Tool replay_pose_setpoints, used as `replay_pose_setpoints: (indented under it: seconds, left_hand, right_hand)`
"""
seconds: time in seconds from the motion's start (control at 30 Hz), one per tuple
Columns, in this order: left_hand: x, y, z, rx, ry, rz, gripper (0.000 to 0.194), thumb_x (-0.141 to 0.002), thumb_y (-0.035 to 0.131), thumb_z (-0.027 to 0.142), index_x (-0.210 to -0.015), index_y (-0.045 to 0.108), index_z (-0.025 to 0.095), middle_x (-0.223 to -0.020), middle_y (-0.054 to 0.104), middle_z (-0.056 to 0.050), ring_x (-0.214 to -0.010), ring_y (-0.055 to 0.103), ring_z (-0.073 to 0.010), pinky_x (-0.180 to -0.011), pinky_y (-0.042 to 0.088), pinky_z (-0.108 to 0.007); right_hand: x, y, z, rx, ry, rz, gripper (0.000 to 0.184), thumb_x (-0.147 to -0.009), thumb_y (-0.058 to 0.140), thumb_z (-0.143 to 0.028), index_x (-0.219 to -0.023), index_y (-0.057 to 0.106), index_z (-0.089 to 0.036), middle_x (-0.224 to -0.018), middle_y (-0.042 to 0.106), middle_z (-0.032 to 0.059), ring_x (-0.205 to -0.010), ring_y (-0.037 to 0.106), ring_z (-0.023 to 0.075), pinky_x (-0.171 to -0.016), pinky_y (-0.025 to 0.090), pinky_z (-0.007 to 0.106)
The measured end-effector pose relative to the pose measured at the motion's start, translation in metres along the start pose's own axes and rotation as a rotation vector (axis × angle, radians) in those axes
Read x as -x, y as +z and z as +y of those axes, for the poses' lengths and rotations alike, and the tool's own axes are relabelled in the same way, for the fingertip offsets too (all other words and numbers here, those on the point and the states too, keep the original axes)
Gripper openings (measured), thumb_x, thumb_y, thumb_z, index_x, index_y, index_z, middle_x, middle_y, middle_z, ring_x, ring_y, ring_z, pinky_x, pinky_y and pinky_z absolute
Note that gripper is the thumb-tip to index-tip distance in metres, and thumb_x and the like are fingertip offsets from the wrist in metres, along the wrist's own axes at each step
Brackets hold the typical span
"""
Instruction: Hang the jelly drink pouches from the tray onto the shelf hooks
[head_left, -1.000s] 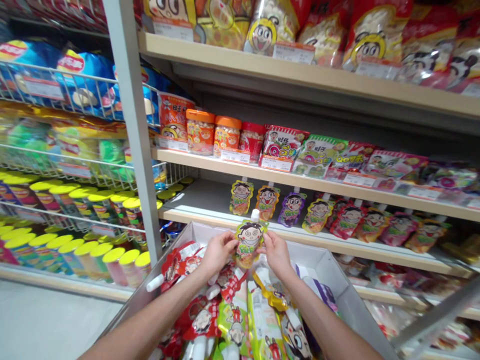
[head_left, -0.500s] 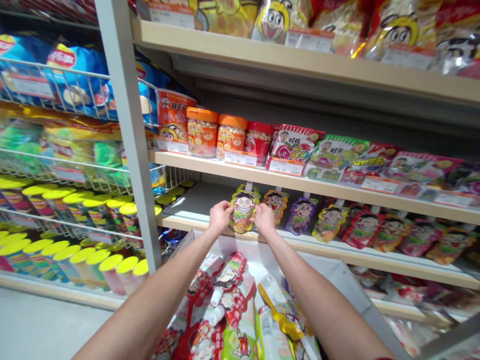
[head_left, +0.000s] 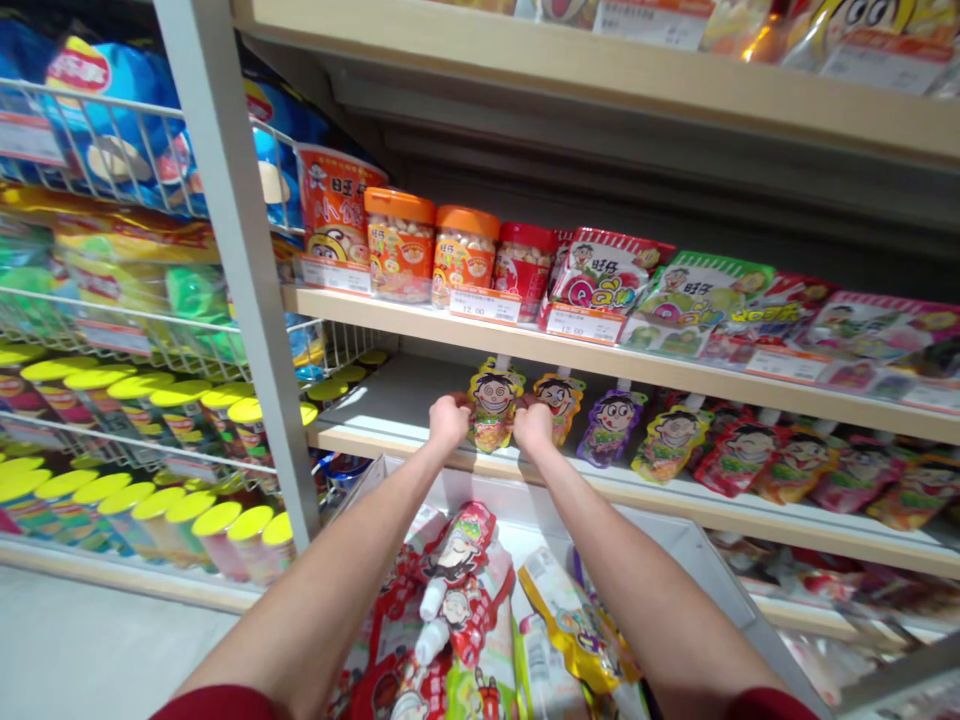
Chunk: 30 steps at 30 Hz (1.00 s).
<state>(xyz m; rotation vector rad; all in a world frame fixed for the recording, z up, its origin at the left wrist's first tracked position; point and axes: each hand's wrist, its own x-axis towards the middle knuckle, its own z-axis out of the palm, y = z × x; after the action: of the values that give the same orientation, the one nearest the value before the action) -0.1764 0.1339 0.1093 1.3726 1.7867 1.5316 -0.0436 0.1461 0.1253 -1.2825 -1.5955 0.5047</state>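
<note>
While our left hand [head_left: 451, 419] pinches one side of a yellow-edged pouch [head_left: 494, 398], our right hand [head_left: 532, 421] is clamped on the opposite side, so the pouch is upright between the two hands, its printed face towards us and its white cap [head_left: 504, 362] uppermost. Level with our hands lies a low shelf [head_left: 382, 395]; whether the pouch's bottom rests on it, we cannot tell. Just beside our right hand is an orange-edged pouch [head_left: 566, 402], and farther out on that side we see a purple pouch [head_left: 611, 428] and a row of others. Below both hands is a grey bin [head_left: 480, 488], with red pouches [head_left: 463, 550] in it below and between the hands and a gold-edged packet [head_left: 574, 630] below the right one. Above our hands, a higher shelf [head_left: 405, 322] carries orange-lidded jars [head_left: 401, 250] over the left hand and striped-top bags [head_left: 611, 262] towards the right. Well to the left of our left hand stands a grey post [head_left: 236, 270]; beyond it are yellow-lidded canisters [head_left: 250, 535] lower down and blue bags [head_left: 139, 80] higher up.
</note>
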Motion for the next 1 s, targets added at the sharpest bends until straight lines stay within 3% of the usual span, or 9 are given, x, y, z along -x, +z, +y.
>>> replay_pose_setpoints:
  seconds: [0.17,0.33,0.5,0.67,0.83,1.0]
  left_hand:
    - [0.029,-0.014,0.007,-0.038,0.053,-0.039,0.029,-0.063,0.049,0.012,-0.092,0.056,0.009,-0.09,0.061,-0.011,-0.081,0.056,-0.0157,-0.074,0.042,-0.025]
    - [0.095,-0.042,0.002,-0.149,0.16,-0.341,0.031,-0.065,0.046,0.011,-0.095,0.056,0.012,-0.094,0.061,-0.008,-0.086,0.055,-0.0157,-0.079,0.04,-0.025]
    - [0.147,-0.069,-0.01,-0.408,0.235,-0.521,0.028,-0.066,0.044,0.015,-0.088,0.061,0.016,-0.093,0.062,-0.008,-0.086,0.055,-0.0191,-0.077,0.038,-0.025]
    - [0.16,-0.074,-0.021,-0.434,0.297,-0.598,0.026,-0.069,0.038,0.017,-0.075,0.063,0.018,-0.075,0.064,-0.006,-0.067,0.055,-0.016,-0.065,0.038,-0.023]
    - [0.16,-0.075,-0.019,-0.327,0.207,-0.591,0.023,-0.066,0.041,0.019,-0.069,0.064,0.019,-0.068,0.063,-0.003,-0.063,0.053,-0.014,-0.062,0.037,-0.02]
    - [0.159,-0.078,-0.018,-0.326,0.231,-0.609,0.026,-0.067,0.039,0.019,-0.072,0.064,0.02,-0.07,0.064,-0.003,-0.063,0.053,-0.0142,-0.062,0.036,-0.02]
  right_hand:
    - [0.029,-0.026,-0.004,0.162,-0.036,-0.006,0.03,-0.071,0.042,-0.018,-0.096,0.056,-0.008,-0.086,0.062,0.0123,-0.081,0.058,0.0173,-0.076,0.04,0.027]
    - [0.108,-0.046,0.009,0.102,-0.15,-0.236,0.031,-0.071,0.041,-0.013,-0.098,0.056,-0.011,-0.097,0.06,0.0094,-0.089,0.055,0.0158,-0.081,0.039,0.028]
    - [0.169,-0.046,0.016,0.116,-0.276,-0.41,0.033,-0.07,0.041,-0.011,-0.099,0.055,-0.018,-0.099,0.059,0.0052,-0.092,0.053,0.0157,-0.083,0.038,0.03]
    - [0.182,-0.033,0.019,0.178,-0.372,-0.502,0.039,-0.068,0.042,-0.006,-0.104,0.053,-0.015,-0.104,0.056,0.0071,-0.096,0.05,0.0149,-0.087,0.036,0.028]
    - [0.183,-0.025,0.025,0.21,-0.404,-0.502,0.036,-0.072,0.041,-0.009,-0.105,0.053,-0.016,-0.105,0.056,0.0057,-0.097,0.049,0.0134,-0.089,0.035,0.026]
    - [0.183,-0.022,0.026,0.263,-0.43,-0.477,0.032,-0.074,0.042,-0.013,-0.104,0.053,-0.018,-0.104,0.056,0.0045,-0.097,0.05,0.0139,-0.087,0.037,0.027]
